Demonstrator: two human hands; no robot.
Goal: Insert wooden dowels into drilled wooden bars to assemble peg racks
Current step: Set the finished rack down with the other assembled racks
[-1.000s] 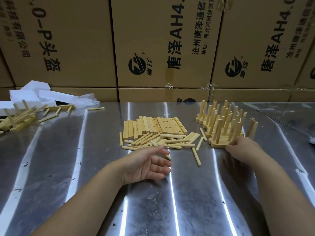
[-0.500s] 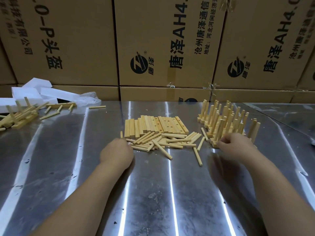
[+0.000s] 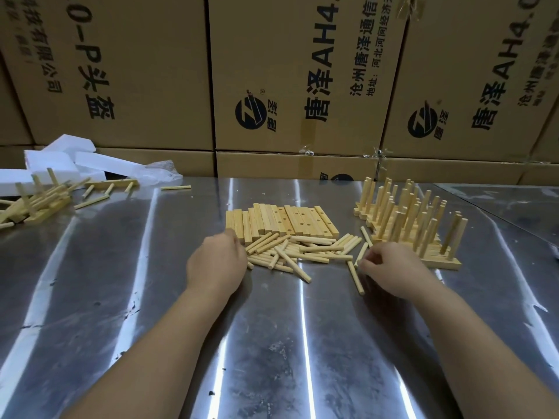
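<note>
Wooden dowels partly beneath hands

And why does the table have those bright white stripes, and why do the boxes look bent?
Head view: the shiny metal table throws back glare streaks, likely from lamps out of frame; the wide lens bows the cardboard boxes near the edges; the loose sticks in the middle look sharp.

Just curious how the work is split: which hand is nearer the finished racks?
Right. The right hand sits just in front of the racks, at their near-left corner; the left hand is across the dowel pile, by the bars.
</note>
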